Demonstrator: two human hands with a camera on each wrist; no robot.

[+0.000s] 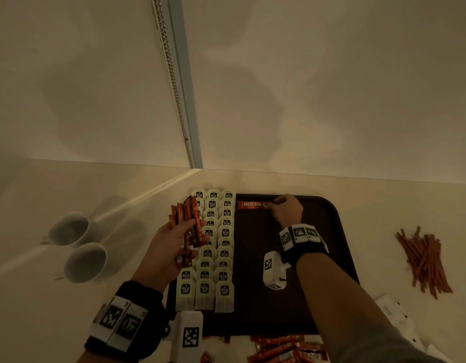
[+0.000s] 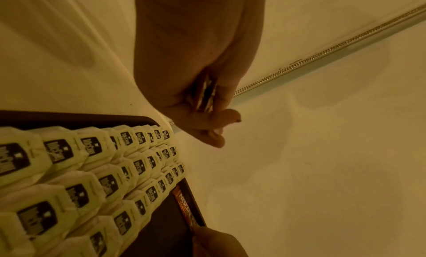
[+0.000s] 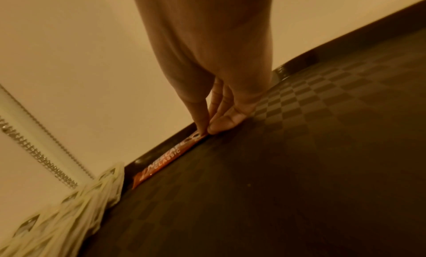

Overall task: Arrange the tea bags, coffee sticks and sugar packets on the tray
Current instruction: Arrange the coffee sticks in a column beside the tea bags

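A dark tray (image 1: 321, 221) lies on the pale counter. Three rows of white tea bags (image 1: 224, 247) (image 2: 76, 193) (image 3: 69, 202) fill its left side. One red coffee stick (image 1: 253, 205) (image 2: 184, 204) (image 3: 168, 159) lies flat along the tray's far rim. My right hand (image 1: 285, 208) (image 3: 207, 130) pinches that stick's right end between thumb and fingertip, low on the tray. My left hand (image 1: 179, 231) (image 2: 207, 104) hovers above the tea bags and grips a bundle of coffee sticks (image 1: 188, 221).
Two white cups (image 1: 69, 229) (image 1: 86, 262) stand left of the tray. A heap of thin brown sugar sticks (image 1: 425, 260) lies on the counter to the right. More red coffee sticks (image 1: 281, 347) lie at the near edge. A bead chain (image 1: 174, 82) hangs in the wall corner.
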